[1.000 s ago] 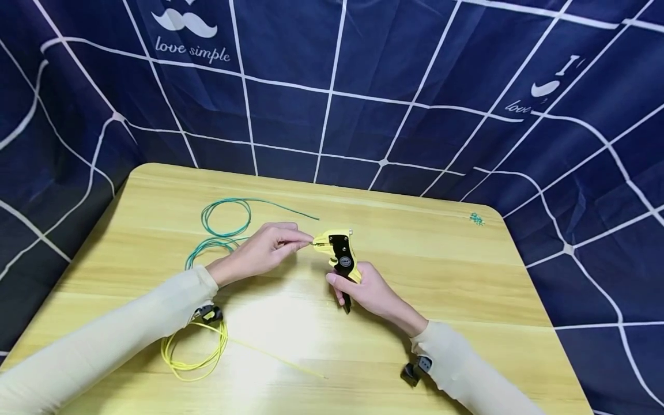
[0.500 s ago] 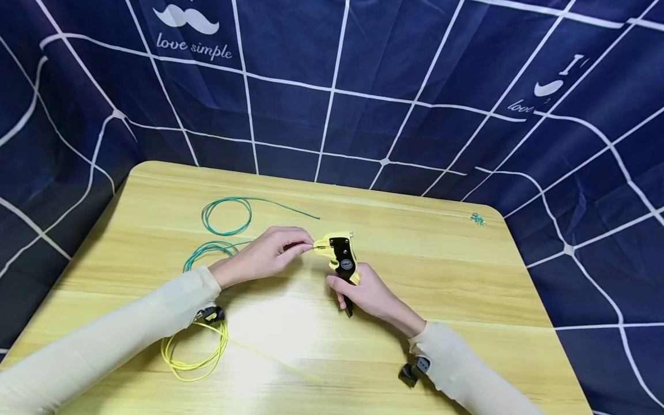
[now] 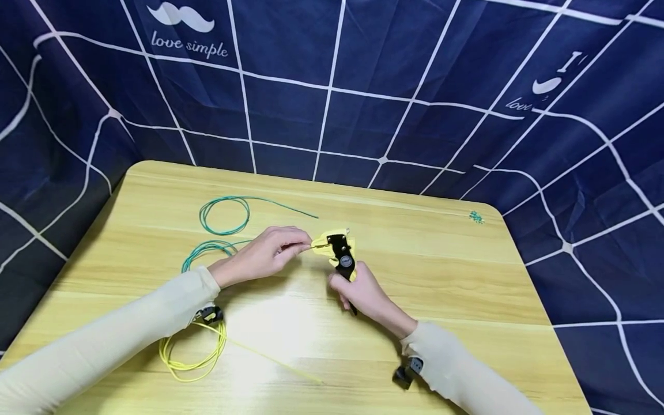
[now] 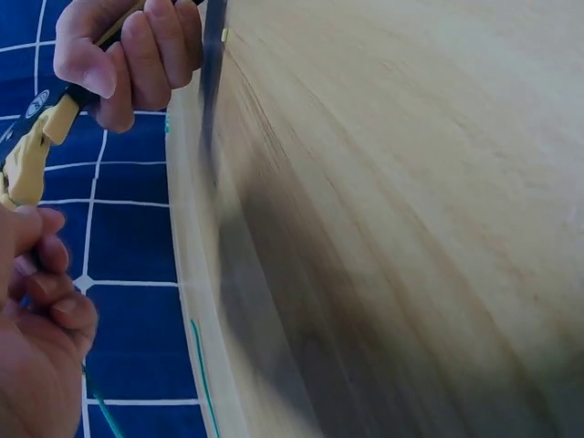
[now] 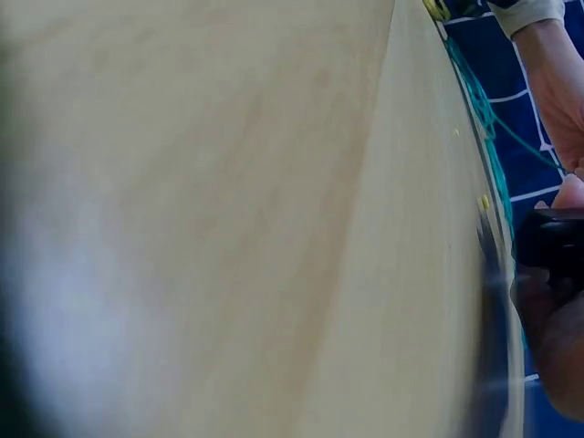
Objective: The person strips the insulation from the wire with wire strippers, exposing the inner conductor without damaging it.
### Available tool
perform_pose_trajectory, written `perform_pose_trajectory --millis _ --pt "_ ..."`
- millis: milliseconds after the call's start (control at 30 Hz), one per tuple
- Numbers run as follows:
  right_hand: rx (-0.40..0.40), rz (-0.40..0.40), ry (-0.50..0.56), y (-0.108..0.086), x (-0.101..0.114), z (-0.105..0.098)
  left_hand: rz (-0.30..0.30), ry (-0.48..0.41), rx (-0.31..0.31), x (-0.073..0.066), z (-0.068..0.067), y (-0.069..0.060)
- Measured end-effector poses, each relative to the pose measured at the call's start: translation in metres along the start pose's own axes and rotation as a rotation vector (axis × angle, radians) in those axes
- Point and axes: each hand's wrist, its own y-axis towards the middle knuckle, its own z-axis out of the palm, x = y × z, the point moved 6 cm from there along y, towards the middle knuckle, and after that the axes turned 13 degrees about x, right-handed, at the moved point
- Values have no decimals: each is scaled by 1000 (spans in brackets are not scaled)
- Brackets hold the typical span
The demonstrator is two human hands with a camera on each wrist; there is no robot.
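Dark blue cloth [image 3: 290, 109] with white grid lines and printed lettering hangs behind and beside a pale wood-grain worktop [image 3: 425, 253], and a bright patch of light shines on the wood between my arms. Above the middle of it I hold a yellow-and-black wire stripper [image 3: 342, 256], its yellow nose pointing left and its dark handle slanting back toward me. My right grip [image 3: 365, 294] is wrapped round that handle — fingers curled about it, thumb lying across — with the forearm reaching in from the lower right.

My left grip [image 3: 270, 253] pinches a green wire between thumb and forefinger, right at the stripper's nose; the other fingers fold in underneath, and the back of the hand faces up. I cannot tell how far the wire's tip sits between the jaws. From that hand the wire trails to a green coil [image 3: 199, 249] just beside my left wrist.

Farther back lies a second green loop [image 3: 225, 233], one end stretching right. Under my left cuff, partly covered, is a yellow coil [image 3: 181, 366], its tail running toward the front edge. Far off at the back right sits a little heap of green bits [image 3: 476, 217].
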Motion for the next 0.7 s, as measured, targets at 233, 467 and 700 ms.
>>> perform_pose_trajectory --millis 233,467,700 --pt "-50 19 15 1 2 0 -25 -14 -2 1 -2 -1" --pt "-43 26 82 0 0 -1 -29 -14 -9 1 -2 0" --pt "-20 -23 122 -6 1 -6 -47 -4 3 5 -2 -1"
